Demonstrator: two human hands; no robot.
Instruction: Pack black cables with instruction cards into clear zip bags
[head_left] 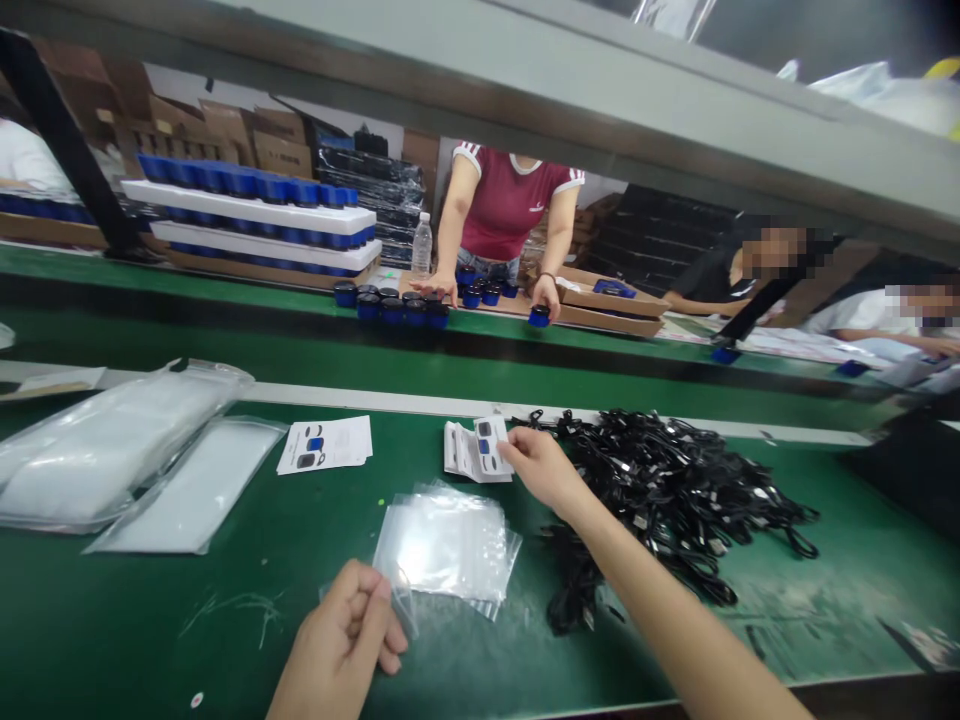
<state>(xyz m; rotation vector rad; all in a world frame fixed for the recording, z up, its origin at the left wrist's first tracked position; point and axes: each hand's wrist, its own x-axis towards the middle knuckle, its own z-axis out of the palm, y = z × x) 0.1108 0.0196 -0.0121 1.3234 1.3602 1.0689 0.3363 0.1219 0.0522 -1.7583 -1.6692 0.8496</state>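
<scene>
My left hand [341, 625] pinches the corner of a thin clear zip bag [397, 600] at the near edge of a stack of clear zip bags [442, 545]. My right hand [541, 467] reaches forward, its fingertips closed on the edge of a small pile of printed leaflets [476, 450]. To the right of that hand lies a tangled heap of black cables [660, 500]. The hand does not appear to touch the heap.
A green conveyor belt [150, 610] runs under my hands, with a large bag of clear bags [97, 450] and a printed sheet [325, 444] at left. A grey overhead beam [525, 100] crosses the view. Across the line, a co-worker's hands [545, 295] work among blue-capped jars [390, 308].
</scene>
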